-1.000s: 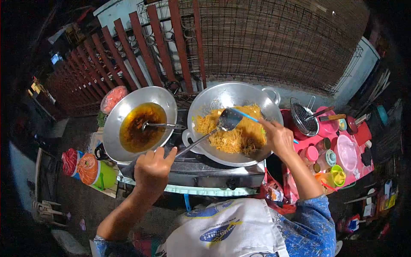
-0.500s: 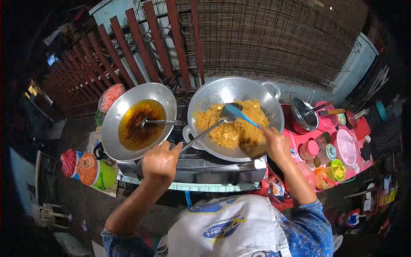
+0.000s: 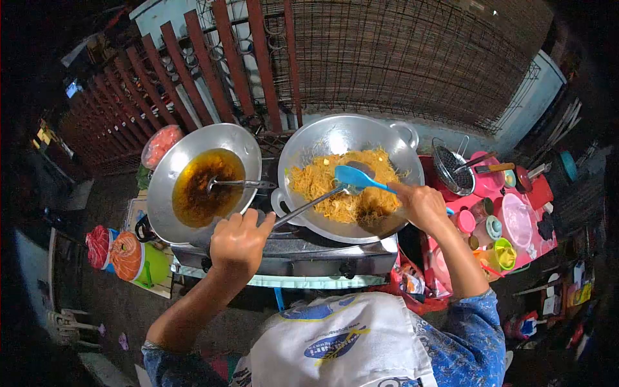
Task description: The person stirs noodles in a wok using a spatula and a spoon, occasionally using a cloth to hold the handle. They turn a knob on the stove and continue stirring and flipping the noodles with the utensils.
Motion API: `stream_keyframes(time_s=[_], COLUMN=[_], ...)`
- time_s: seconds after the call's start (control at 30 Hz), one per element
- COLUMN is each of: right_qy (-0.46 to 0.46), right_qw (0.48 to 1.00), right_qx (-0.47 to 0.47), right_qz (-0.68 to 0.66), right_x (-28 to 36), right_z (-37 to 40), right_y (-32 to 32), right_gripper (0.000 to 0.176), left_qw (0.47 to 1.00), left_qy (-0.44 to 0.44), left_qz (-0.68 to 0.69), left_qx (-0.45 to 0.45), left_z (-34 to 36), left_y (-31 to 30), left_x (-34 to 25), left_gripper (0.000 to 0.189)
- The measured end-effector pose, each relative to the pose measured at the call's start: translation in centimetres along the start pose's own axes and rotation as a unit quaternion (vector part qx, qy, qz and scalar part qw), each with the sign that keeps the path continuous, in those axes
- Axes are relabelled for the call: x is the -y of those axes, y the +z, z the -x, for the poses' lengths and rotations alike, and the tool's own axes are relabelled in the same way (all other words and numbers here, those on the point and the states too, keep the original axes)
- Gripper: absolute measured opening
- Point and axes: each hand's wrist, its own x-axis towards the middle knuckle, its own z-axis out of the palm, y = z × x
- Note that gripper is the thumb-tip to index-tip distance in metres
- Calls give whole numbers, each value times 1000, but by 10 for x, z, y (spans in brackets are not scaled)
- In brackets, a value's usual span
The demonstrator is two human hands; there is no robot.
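My left hand (image 3: 238,242) is closed round the handle of a long metal spatula (image 3: 308,208), which reaches over the rim of the right-hand wok (image 3: 316,137). In my right hand (image 3: 420,205) is a blue spatula (image 3: 354,176), its blade face up over the middle of the wok. Yellow-orange thin noodles (image 3: 316,177) are heaped inside, with small pale bits on top. The metal spatula's head lies among them, partly hidden by the blue blade.
A second wok (image 3: 169,174) of brown oil stands on the left, a metal ladle (image 3: 242,184) resting in it. Both woks sit on a stove (image 3: 303,255). On the right, a pink table (image 3: 538,248) carries strainers (image 3: 454,169), jars and tubs. Lidded buckets (image 3: 138,261) stand at left.
The blue spatula has turned from edge-on to face up and shifted slightly lower, with my right hand moving a little right. The metal spatula's head has moved slightly right and down.
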Motion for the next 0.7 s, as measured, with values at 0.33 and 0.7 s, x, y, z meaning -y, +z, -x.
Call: stream_keyframes(time_s=[0.33, 0.7], right_qy=[-11, 2], right_qw=[992, 979], right_qx=[-52, -118], right_qz=[113, 164], right_x=[-7, -22], right_z=[-2, -11], right_y=[5, 6], right_gripper=[41, 39], left_qw=[1000, 999], left_qy=[-16, -21], left_qz=[-16, 14], left_qx=[-20, -40], left_z=[-2, 5], left_y=[-2, 2], left_x=[1, 2], left_gripper=[29, 30])
